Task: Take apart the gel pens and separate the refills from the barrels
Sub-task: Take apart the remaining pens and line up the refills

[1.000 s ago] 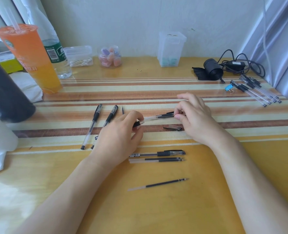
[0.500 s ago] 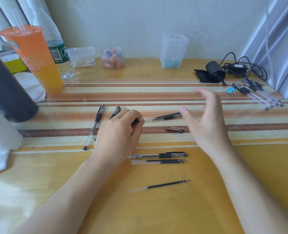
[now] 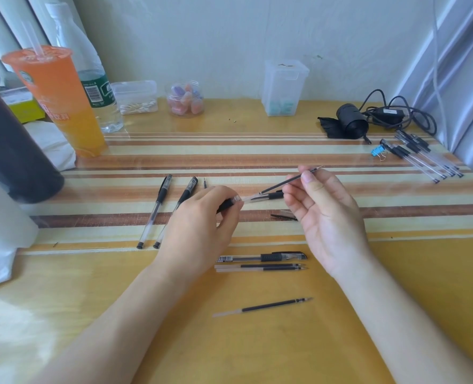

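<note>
Clear plastic barrel (image 3: 246,199) is gripped in the curled fingers of the left hand (image 3: 199,231) above the desk (image 3: 257,342), as an anchor — the right hand (image 3: 326,214) pinches the black refill (image 3: 282,185) near its tip, likely to slide it out rightward.

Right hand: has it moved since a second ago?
Yes. Judged against the small black piece lying nearby, the right hand has moved: its fingers have shifted right and farther back, and now pinch the refill.

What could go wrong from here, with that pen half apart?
The right hand pinches the thin refill near its tip, so it might bend or smear ink. The left hand holds the barrel only at one end; it could slip. The loose refill nearest the person could roll away.
</note>
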